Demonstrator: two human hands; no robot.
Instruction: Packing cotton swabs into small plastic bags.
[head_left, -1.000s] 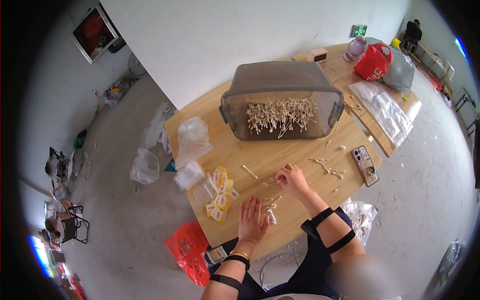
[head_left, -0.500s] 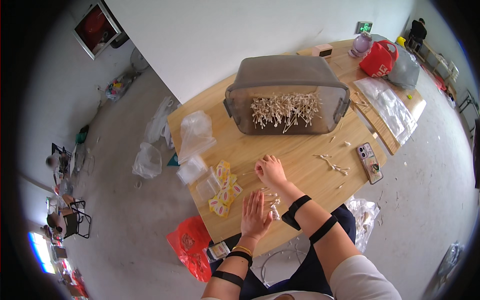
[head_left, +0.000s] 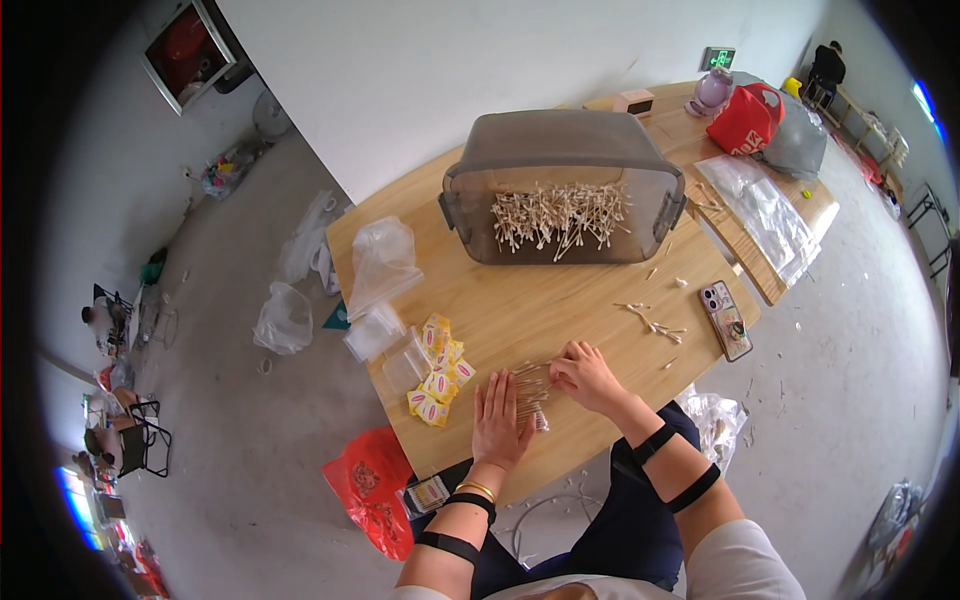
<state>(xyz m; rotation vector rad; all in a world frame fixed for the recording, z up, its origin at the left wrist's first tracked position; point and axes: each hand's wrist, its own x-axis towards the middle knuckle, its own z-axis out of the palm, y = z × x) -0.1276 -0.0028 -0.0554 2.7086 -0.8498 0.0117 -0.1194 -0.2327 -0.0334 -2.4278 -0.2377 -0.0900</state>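
Wooden table (head_left: 560, 300): 2 hands half-cover cotton swabs (head_left: 530, 385) (grip unclear).

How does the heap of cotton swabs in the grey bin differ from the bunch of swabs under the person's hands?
The heap in the grey bin is large and tangled, with swabs pointing every way; the bunch by the hands is small and lies roughly parallel. The bin heap is untouched, while the left hand lies flat beside the bunch and the right hand touches it. Both look like pale, white-tipped sticks.
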